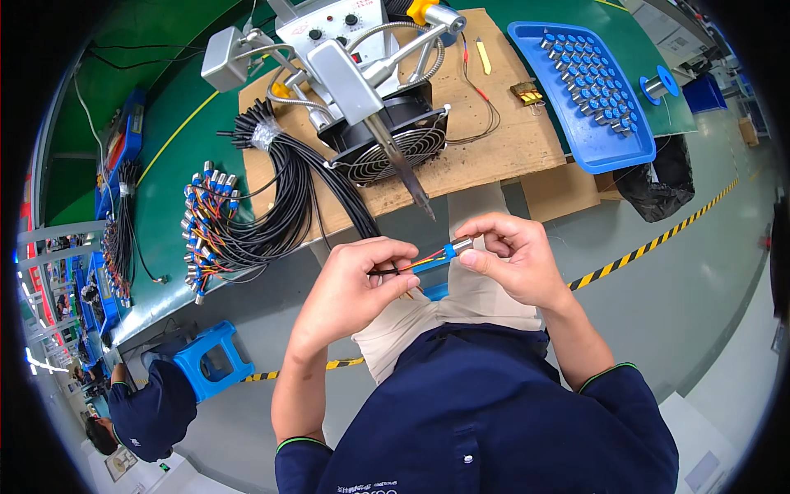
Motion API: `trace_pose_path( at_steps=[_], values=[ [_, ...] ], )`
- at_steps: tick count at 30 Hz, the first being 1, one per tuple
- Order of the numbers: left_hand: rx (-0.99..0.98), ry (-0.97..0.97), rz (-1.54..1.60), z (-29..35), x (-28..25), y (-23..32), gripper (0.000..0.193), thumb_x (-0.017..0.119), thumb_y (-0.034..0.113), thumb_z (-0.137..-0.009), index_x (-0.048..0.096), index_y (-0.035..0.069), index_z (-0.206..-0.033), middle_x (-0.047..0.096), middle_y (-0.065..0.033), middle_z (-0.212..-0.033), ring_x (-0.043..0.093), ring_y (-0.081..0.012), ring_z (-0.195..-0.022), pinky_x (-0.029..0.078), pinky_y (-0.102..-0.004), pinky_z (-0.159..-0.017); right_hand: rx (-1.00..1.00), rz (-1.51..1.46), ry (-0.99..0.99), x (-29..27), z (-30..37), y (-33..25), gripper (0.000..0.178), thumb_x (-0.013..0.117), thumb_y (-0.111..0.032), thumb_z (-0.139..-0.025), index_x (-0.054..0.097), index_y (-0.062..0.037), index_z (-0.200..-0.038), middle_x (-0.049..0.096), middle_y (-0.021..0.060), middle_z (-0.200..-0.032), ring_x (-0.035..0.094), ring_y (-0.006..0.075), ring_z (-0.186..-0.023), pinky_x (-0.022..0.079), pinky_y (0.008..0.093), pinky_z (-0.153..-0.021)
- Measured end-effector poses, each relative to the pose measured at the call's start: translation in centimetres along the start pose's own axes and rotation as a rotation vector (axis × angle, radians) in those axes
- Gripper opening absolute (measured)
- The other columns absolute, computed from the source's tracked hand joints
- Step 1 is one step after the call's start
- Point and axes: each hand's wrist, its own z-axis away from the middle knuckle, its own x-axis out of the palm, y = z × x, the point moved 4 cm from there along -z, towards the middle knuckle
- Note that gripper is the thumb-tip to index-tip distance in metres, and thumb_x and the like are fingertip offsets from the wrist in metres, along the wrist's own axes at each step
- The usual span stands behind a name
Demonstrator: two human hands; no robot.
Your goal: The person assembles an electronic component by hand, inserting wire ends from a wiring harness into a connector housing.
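My left hand (pixel 354 284) pinches the end of a black cable (pixel 383 271) between thumb and fingers. Thin red and yellow wires (pixel 425 262) run from it to a small silver cylinder with a blue end (pixel 462 245). That cylinder sits between the thumb and fingers of my right hand (pixel 518 259). Just beyond my hands, a soldering iron (pixel 401 165) on a stand points its tip down toward them. Behind the iron is a black fan with a round wire guard (pixel 399 148). Whether the wires are joined to the cylinder is too small to tell.
A bundle of black cables (pixel 304 169) with finished-looking silver-and-blue ends (pixel 206 222) lies left on the green bench. A blue tray (pixel 568 136) at right holds several cylinders. Cardboard (pixel 494 123) lies under the soldering station (pixel 329 25). Another person (pixel 156 407) sits at lower left.
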Motion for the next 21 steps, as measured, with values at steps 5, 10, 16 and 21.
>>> trace_pose_path(
  at_steps=[5, 10, 16, 21],
  values=[
    [0.108, 0.044, -0.157, 0.4, 0.2, 0.9, 0.028, 0.082, 0.002, -0.090, 0.076, -0.004, -0.116, 0.072, -0.0107, -0.090, 0.065, -0.0159, -0.073, 0.052, -0.0275, -0.067, -0.044, 0.046, -0.006, -0.3, 0.0, 0.2, 0.030, 0.085, -0.006, -0.091, 0.078, -0.0017, -0.120, 0.069, -0.0067, -0.093, 0.029, 0.0013, -0.064, 0.029, 0.0216, -0.056],
    [0.145, 0.117, -0.158, 0.5, 0.5, 0.9, 0.022, 0.083, 0.007, -0.094, 0.078, -0.004, -0.113, 0.074, -0.0108, -0.088, 0.065, -0.0142, -0.069, 0.050, -0.0286, -0.064, -0.065, 0.084, -0.016, -0.3, 0.0, -0.5, 0.032, 0.085, -0.005, -0.090, 0.078, -0.0018, -0.120, 0.070, -0.0057, -0.096, 0.029, 0.0017, -0.065, 0.029, 0.0213, -0.057],
    [0.116, 0.106, -0.093, 0.3, 0.8, 0.1, 0.019, 0.079, 0.011, -0.100, 0.080, -0.004, -0.111, 0.077, -0.0126, -0.087, 0.069, -0.0148, -0.071, 0.053, -0.0275, -0.065, -0.034, 0.064, -0.003, -0.1, -0.1, -0.8, 0.029, 0.086, -0.007, -0.089, 0.078, -0.0021, -0.117, 0.053, -0.0101, -0.080, 0.031, 0.0029, -0.068, 0.026, 0.0233, -0.059],
    [0.051, 0.066, -0.027, 0.0, 0.8, 0.0, 0.017, 0.075, 0.012, -0.102, 0.080, -0.003, -0.109, 0.078, -0.0131, -0.085, 0.072, -0.0143, -0.071, 0.057, -0.0298, -0.066, -0.041, 0.065, -0.020, -0.3, -0.1, -0.8, 0.030, 0.086, -0.007, -0.089, 0.078, -0.0023, -0.118, 0.054, -0.0100, -0.080, 0.030, 0.0028, -0.067, 0.026, 0.0231, -0.060]
  ],
)
